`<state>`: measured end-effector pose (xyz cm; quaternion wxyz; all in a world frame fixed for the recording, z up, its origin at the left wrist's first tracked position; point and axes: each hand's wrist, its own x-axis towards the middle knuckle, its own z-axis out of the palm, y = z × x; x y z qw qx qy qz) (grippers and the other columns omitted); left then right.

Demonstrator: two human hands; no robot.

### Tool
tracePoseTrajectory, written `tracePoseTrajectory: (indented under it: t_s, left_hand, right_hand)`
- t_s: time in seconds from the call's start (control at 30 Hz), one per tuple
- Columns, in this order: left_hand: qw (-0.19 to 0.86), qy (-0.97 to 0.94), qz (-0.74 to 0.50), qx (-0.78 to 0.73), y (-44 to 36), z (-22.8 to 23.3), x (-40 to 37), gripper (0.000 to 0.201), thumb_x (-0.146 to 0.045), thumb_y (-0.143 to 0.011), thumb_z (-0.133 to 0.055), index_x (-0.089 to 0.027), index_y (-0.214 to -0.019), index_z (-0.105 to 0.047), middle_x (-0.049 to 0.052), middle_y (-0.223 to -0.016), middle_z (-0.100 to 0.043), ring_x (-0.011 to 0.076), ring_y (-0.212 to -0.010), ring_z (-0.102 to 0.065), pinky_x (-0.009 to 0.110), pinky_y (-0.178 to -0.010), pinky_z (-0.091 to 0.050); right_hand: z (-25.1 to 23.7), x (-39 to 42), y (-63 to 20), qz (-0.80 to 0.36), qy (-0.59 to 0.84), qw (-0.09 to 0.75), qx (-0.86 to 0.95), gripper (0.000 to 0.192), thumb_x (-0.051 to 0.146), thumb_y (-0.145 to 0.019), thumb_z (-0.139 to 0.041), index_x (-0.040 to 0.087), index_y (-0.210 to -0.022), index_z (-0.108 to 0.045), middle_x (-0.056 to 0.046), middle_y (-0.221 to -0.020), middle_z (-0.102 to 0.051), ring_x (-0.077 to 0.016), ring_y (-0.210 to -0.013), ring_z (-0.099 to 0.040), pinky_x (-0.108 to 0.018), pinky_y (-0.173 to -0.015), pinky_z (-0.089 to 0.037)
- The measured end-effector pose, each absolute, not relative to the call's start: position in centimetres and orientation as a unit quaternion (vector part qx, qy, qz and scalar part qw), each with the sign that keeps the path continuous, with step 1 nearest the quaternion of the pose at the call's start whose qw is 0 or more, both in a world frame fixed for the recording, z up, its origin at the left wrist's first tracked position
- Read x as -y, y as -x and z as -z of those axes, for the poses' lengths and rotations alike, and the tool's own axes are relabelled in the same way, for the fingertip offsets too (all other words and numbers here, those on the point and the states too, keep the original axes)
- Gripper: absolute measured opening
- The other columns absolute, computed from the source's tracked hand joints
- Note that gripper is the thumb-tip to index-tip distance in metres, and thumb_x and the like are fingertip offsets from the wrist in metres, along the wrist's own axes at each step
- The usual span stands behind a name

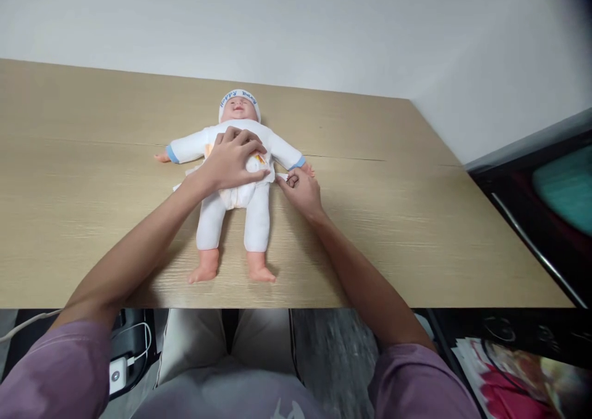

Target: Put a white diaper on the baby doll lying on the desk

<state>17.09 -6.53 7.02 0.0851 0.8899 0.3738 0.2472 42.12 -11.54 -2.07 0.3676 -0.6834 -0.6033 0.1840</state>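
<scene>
A baby doll (256, 218) in a white suit and a white cap lies on its back on the wooden table (416, 221), head away from me. A white diaper (238, 194) sits around its hips. My left hand (231, 158) lies flat on the doll's belly and presses the diaper's front down. My right hand (300, 187) is at the doll's left hip, fingers pinched on the diaper's side tab.
The table's near edge runs just below the doll's feet. A dark cabinet or screen (546, 203) stands to the right. Under the table I see my lap, a cable with a white charger (118, 374) at left and printed magazines (513, 373) at right.
</scene>
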Motion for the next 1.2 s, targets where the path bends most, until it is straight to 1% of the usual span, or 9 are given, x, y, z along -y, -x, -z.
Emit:
tracePoseTrajectory:
  t_s: [0.1, 0.3, 0.57, 0.7, 0.77, 0.83, 0.93, 1.07, 1.2]
  left_hand:
    - [0.085, -0.889, -0.241, -0.380, -17.2, -7.1, 6.6, 0.059, -0.060, -0.087, -0.090, -0.026, -0.135, -0.081, 0.014, -0.150, -0.071, 0.0494, -0.145, -0.051, 0.068, -0.124, -0.038]
    - [0.081, -0.888, -0.231, -0.389, -17.4, -7.1, 6.7, 0.063, -0.056, -0.084, -0.094, -0.026, -0.138, -0.080, 0.014, -0.153, -0.070, 0.0505, -0.144, -0.052, 0.067, -0.123, -0.038]
    - [0.092, -0.880, -0.235, -0.402, -17.5, -7.1, 6.8, 0.063, -0.049, -0.083, -0.092, -0.025, -0.139, -0.076, 0.014, -0.152, -0.070, 0.0487, -0.144, -0.052, 0.065, -0.123, -0.040]
    - [0.104, -0.875, -0.236, -0.411, -17.5, -7.1, 6.9, 0.065, -0.045, -0.081, -0.091, -0.024, -0.140, -0.073, 0.013, -0.151, -0.071, 0.0474, -0.142, -0.053, 0.063, -0.121, -0.041]
    - [0.109, -0.874, -0.239, -0.410, -17.5, -7.0, 6.8, 0.065, -0.045, -0.082, -0.091, -0.025, -0.141, -0.071, 0.013, -0.151, -0.071, 0.0474, -0.143, -0.053, 0.063, -0.122, -0.041]
    - [0.118, -0.873, -0.241, -0.407, -17.3, -7.0, 6.7, 0.067, -0.050, -0.083, -0.090, -0.024, -0.142, -0.070, 0.013, -0.152, -0.071, 0.0479, -0.144, -0.052, 0.065, -0.122, -0.041]
    - [0.152, -0.875, -0.254, -0.383, -16.7, -7.1, 6.5, 0.077, -0.060, -0.084, -0.090, -0.023, -0.147, -0.066, 0.015, -0.153, -0.071, 0.0479, -0.146, -0.054, 0.067, -0.125, -0.041]
    - [0.256, -0.850, -0.333, -0.316, -14.5, -7.5, 6.9, 0.075, -0.067, -0.100, -0.074, -0.024, -0.159, -0.055, 0.017, -0.169, -0.061, 0.0391, -0.152, -0.060, 0.056, -0.127, -0.048]
    - [0.242, -0.788, -0.410, -0.390, -10.0, -6.6, 8.3, 0.059, -0.069, -0.113, -0.053, -0.026, -0.153, -0.056, 0.016, -0.166, -0.063, 0.0315, -0.149, -0.063, 0.049, -0.126, -0.050]
  right_hand:
    - [1.7, 11.5, -42.8, -0.250, 0.645, 0.419, 0.589, 0.037, 0.055, -0.093, -0.068, 0.028, -0.074, -0.051, 0.003, -0.069, -0.056, -0.0184, -0.069, -0.053, -0.034, -0.072, -0.040]
    - [-0.8, 10.4, -43.5, -0.395, 0.557, 0.480, 0.551, 0.044, 0.063, -0.085, -0.076, 0.027, -0.073, -0.053, 0.005, -0.068, -0.046, -0.0162, -0.068, -0.044, -0.032, -0.066, -0.038]
    - [-2.2, 7.2, -36.8, -0.338, 0.520, 0.484, 0.617, 0.039, 0.056, -0.097, -0.072, 0.028, -0.079, -0.051, 0.004, -0.075, -0.053, -0.0170, -0.075, -0.054, -0.032, -0.071, -0.045]
    - [-1.8, 8.8, -36.2, -0.329, 0.500, 0.513, 0.616, 0.029, 0.054, -0.103, -0.072, 0.028, -0.100, -0.059, 0.004, -0.081, -0.058, -0.0171, -0.073, -0.058, -0.033, -0.070, -0.051]
    - [-1.8, 10.3, -36.4, -0.275, 0.493, 0.525, 0.636, 0.026, 0.053, -0.107, -0.071, 0.029, -0.114, -0.065, -0.001, -0.094, -0.068, -0.0208, -0.084, -0.067, -0.037, -0.080, -0.059]
    - [-1.8, 11.8, -36.5, -0.182, 0.487, 0.529, 0.671, 0.027, 0.051, -0.111, -0.065, 0.029, -0.125, -0.072, -0.009, -0.118, -0.076, -0.0277, -0.112, -0.074, -0.047, -0.104, -0.062]
    - [-1.5, 13.3, -36.6, -0.099, 0.446, 0.505, 0.732, 0.041, 0.049, -0.119, -0.051, 0.029, -0.146, -0.073, -0.014, -0.154, -0.073, -0.0332, -0.151, -0.064, -0.058, -0.134, -0.047]
    - [-0.9, 13.8, -36.9, -0.097, 0.409, 0.467, 0.778, 0.057, 0.053, -0.122, -0.040, 0.025, -0.165, -0.064, -0.015, -0.170, -0.066, -0.0326, -0.162, -0.059, -0.059, -0.139, -0.043]
    - [-1.9, 13.7, -37.0, -0.116, 0.433, 0.459, 0.767, 0.058, 0.057, -0.123, -0.036, 0.028, -0.160, -0.071, -0.011, -0.166, -0.071, -0.0311, -0.158, -0.063, -0.058, -0.137, -0.046]
